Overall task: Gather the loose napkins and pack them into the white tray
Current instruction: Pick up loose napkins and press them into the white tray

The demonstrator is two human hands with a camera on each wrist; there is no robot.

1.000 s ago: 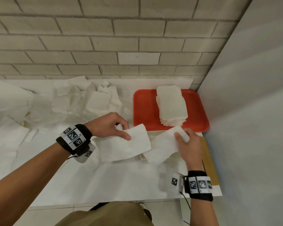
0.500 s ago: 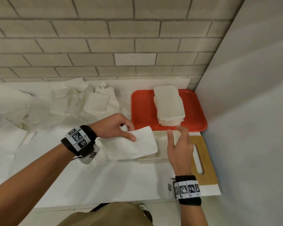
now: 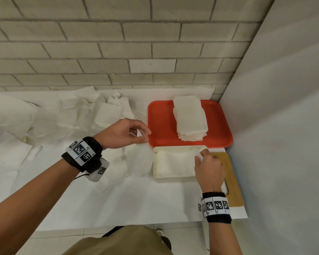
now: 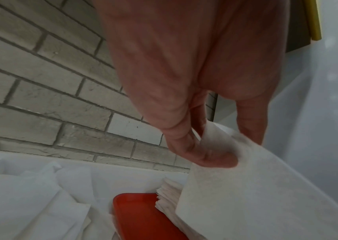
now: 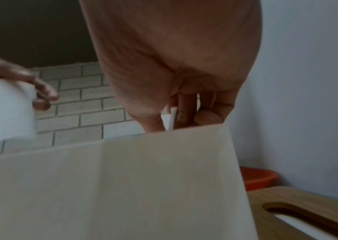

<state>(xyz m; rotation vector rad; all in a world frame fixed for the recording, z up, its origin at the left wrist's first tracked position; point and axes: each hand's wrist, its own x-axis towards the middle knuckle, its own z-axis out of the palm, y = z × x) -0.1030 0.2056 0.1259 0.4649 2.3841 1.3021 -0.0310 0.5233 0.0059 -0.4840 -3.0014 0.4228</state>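
The white tray (image 3: 154, 162) sits at the table's front right, with a napkin (image 3: 175, 162) lying flat inside. My right hand (image 3: 201, 155) is at the tray's right end and pinches a corner of that napkin; in the right wrist view the napkin edge (image 5: 172, 118) shows between thumb and fingers behind the tray wall (image 5: 122, 186). My left hand (image 3: 146, 136) hovers just left of the tray and pinches a second napkin (image 3: 139, 161) by its top, so it hangs down blurred. The left wrist view shows this napkin (image 4: 246, 194) held in my fingertips (image 4: 209, 155).
A red tray (image 3: 160, 126) behind the white tray holds a neat stack of napkins (image 3: 190, 118). Several loose napkins (image 3: 68, 116) lie piled at the back left. A wooden board (image 3: 232, 177) lies under the white tray's right end. A grey wall closes the right side.
My right hand laid its napkin in the white tray, opened over it, and now pinches its corner. My left hand lifted its napkin and moved right toward the tray.
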